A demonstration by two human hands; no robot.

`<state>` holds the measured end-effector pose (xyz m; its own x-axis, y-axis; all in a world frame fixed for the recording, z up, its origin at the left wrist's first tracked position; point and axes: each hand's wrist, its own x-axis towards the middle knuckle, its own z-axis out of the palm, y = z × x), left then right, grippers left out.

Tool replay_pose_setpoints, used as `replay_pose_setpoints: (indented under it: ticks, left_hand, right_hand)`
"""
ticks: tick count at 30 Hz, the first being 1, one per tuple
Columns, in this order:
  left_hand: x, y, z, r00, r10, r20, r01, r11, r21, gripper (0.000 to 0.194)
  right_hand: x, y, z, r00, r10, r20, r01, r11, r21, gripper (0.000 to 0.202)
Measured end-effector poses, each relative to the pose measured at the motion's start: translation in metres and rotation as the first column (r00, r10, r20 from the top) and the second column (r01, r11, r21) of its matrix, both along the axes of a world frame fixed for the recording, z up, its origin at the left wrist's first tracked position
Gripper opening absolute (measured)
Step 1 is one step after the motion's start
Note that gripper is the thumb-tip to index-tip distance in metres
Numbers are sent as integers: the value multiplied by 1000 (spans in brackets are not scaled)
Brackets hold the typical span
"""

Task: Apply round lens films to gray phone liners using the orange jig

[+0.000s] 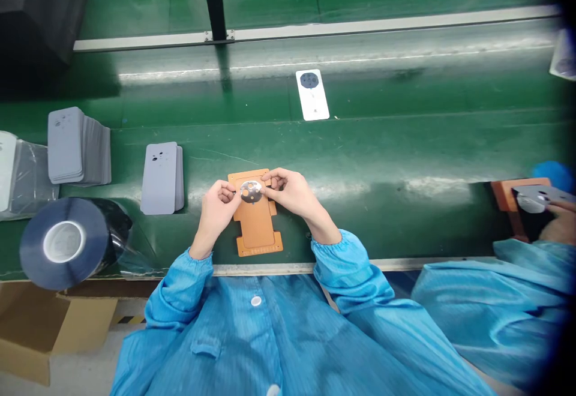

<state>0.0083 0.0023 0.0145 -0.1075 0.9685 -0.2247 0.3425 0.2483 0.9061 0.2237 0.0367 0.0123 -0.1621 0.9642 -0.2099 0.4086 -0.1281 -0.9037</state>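
Note:
A shiny, round film piece with several holes (251,194) lies over the upper part of an orange phone-shaped fixture (257,228). My left hand (219,207) pinches the film's left edge between thumb and forefinger. At the film's right edge, my right hand (290,192) has its thumb on the rim, with the forefinger reaching to the fixture's top right corner. Whether the film touches the fixture all over cannot be made out. To the left stands a small stack of grey phone back panels (159,179).
A taller stack of grey panels (66,144) and a large film roll (65,243) are at the left, above an open cardboard box (85,324). A white panel with a dark disc (315,99) lies farther back. At right, a co-worker's hand (560,222) works at another orange fixture (504,195).

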Motion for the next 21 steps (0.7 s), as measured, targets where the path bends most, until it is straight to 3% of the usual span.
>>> replay_pose_setpoints:
  ticks: [7, 12, 14, 17, 19, 21]
  left_hand:
    - [-1, 0, -1, 999, 24, 38, -25, 999, 24, 20]
    - [-19, -10, 4, 957, 110, 269, -98, 993, -59, 30]
    - [-35, -18, 9, 876, 222, 429, -163, 972, -170, 39]
    - [-59, -28, 18, 620, 473, 626, -260, 877, -405, 60]
    - [-69, -33, 23, 448, 603, 660, -309, 798, -518, 69]
    - [-72, -37, 25, 353, 656, 667, -352, 754, -555, 66]
  right_hand:
    - [13, 6, -6, 997, 0, -79, -4, 998, -59, 19]
    - [21, 8, -7, 998, -39, -49, 37, 998, -52, 26]
    - [21, 8, -5, 998, -43, -47, 40, 998, -57, 28]
    - [20, 8, -3, 998, -47, -35, 45, 997, -55, 29]
    - [19, 8, -3, 998, -49, -28, 47, 997, -56, 29]
    - [18, 8, -4, 998, -54, -24, 53, 997, -62, 30]
